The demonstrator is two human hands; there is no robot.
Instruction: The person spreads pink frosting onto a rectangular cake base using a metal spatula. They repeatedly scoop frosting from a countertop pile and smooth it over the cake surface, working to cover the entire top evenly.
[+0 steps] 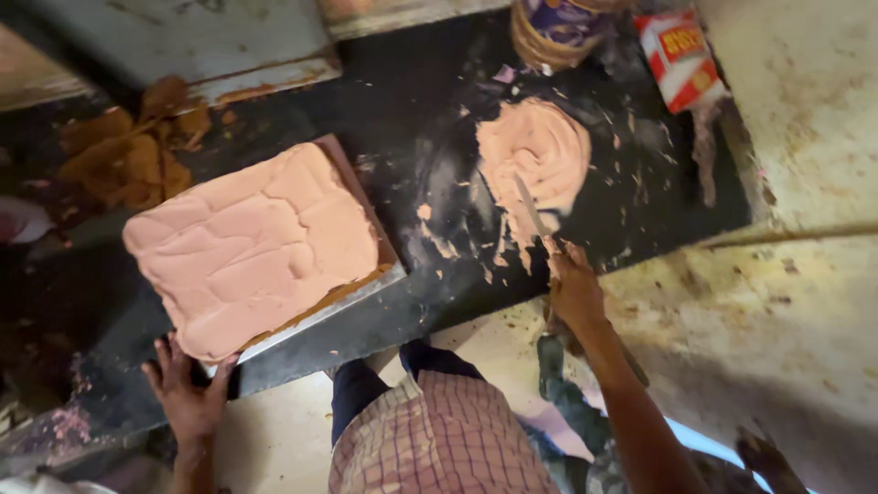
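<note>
Knife (530, 206) in right hand (574, 291) touches pink icing mound (535, 151) ahead.

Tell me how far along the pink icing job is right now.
Done: the rectangular cake slab on its metal tray has a full pink icing coat on top, though a brown edge shows along one side. In hand: the right hand works a flat knife in the pink icing mound; the left hand steadies the tray. Left: covering that brown edge.

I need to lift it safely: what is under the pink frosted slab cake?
A flat board shows along the pink frosted rectangular cake's edges, left hand at its corner. Beneath the cake itself stays covered.
</note>
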